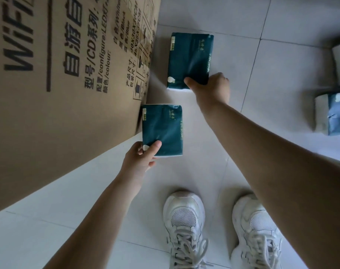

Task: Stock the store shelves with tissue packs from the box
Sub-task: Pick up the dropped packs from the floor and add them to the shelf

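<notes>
Pale floor tiles (281,55) meet a big cardboard box (58,84). The left hand (142,158) grips the near tissue pack (163,127), the right hand (213,88) the far tissue pack (190,57), both beside the box. Other packs (334,113) are cut off at right.

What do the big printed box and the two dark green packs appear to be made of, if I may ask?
Box: matte brown cardboard, by its flat dull face and black print. Near pack and far pack: probably thin glossy plastic film, given sheen streaks and creases.
</notes>
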Tool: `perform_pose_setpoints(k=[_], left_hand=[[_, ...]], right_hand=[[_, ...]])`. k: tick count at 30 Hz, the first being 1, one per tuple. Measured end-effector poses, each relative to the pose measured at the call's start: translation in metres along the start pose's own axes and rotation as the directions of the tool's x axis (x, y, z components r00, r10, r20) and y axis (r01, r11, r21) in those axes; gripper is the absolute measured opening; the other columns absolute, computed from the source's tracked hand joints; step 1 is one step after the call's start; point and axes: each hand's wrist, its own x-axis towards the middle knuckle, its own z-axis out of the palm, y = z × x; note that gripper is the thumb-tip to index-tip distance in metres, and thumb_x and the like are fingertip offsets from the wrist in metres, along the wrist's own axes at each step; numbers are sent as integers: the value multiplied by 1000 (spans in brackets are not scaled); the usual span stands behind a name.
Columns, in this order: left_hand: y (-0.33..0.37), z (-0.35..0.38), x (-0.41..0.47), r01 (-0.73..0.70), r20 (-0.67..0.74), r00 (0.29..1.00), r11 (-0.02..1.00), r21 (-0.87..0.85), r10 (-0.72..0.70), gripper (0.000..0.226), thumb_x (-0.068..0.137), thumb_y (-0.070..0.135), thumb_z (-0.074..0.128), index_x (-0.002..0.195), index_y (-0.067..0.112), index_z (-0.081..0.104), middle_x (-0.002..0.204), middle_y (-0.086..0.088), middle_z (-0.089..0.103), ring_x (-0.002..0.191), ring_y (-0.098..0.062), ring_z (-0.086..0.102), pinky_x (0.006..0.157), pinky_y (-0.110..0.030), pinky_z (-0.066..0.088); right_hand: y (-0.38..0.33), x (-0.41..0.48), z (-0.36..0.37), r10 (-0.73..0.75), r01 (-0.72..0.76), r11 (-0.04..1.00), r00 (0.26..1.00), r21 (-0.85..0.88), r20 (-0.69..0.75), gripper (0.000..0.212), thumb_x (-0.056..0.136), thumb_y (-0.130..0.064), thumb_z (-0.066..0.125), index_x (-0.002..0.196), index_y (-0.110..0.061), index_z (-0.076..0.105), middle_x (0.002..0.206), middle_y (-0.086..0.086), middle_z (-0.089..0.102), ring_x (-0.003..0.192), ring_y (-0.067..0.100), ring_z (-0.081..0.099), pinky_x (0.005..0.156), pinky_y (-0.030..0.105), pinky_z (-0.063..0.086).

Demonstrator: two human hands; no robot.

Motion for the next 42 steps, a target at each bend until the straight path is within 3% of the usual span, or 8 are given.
perform_pose_setpoints(k=[5, 13, 20, 24, 27, 30, 36, 42], left_hand=[[-1, 17, -5, 8, -6, 1000, 998, -61, -9, 19, 89, 28, 62, 96, 12, 54, 108, -11, 62, 96, -21, 61, 66, -16, 51], [10, 33, -54, 10, 7, 1000, 999, -42, -10, 22, 89, 26, 63, 90, 7, 50, 107, -14, 59, 93, -19, 58, 68, -13, 53], [27, 29, -126, 14, 68, 998, 1000, -22, -12, 19, 90, 19, 61, 81, 11, 47, 76, -3, 48, 70, -10, 50, 67, -15, 52], [32, 14, -166, 10, 66, 998, 1000, -14, -9, 20, 89, 22, 64, 96, 10, 50, 87, -1, 52, 73, -9, 54, 73, -19, 52], [39, 1, -195, -1, 98, 995, 1000, -21, 3, 15, 89, 21, 64, 95, 16, 51, 91, 2, 57, 77, -10, 58, 77, -22, 51], [47, -12, -224, -5, 145, 989, 1000, -23, 9, 21, 89, 19, 63, 104, 13, 51, 93, 1, 59, 83, -13, 59, 77, -23, 51], [62, -29, -280, 6, 212, 977, 997, -73, 10, 15, 88, 18, 64, 94, 20, 50, 111, -7, 60, 104, -24, 58, 71, -27, 44], [68, -49, -365, -99, 331, 935, 990, -104, 128, 14, 88, 9, 62, 98, 10, 53, 104, -7, 66, 95, -18, 65, 76, -24, 49]], right_hand=[[4, -11, -17, 11, -14, 993, 1000, 121, 20, 37, 74, -36, 75, 89, -3, 65, 71, 0, 59, 53, 10, 49, 34, 14, 29], [24, -73, -96, 152, -132, 956, 987, 261, -59, 38, 77, -25, 74, 95, -16, 42, 77, -8, 49, 65, 8, 48, 57, 24, 43], [36, -167, -159, 182, -120, 948, 964, 296, -192, 31, 84, -19, 67, 105, -17, 45, 79, -14, 45, 68, 3, 47, 61, 18, 46], [40, -218, -185, 228, -139, 936, 939, 323, -258, 31, 82, -19, 68, 104, -16, 47, 83, -14, 49, 88, 18, 57, 81, 41, 54], [36, -247, -205, 305, -186, 899, 916, 396, -262, 38, 80, -19, 71, 110, -13, 50, 98, -3, 58, 99, 22, 60, 88, 46, 53], [30, -273, -225, 339, -195, 866, 905, 460, -255, 46, 78, -18, 74, 116, -13, 48, 108, 5, 59, 98, 21, 61, 89, 43, 53], [20, -326, -253, 323, -176, 846, 920, 504, -220, 48, 82, -24, 72, 123, -6, 53, 108, 6, 64, 90, 21, 66, 82, 34, 57], [19, -402, -288, 252, -108, 855, 941, 507, -224, 42, 82, -30, 70, 116, -9, 57, 107, 6, 62, 96, 22, 64, 80, 33, 56]])
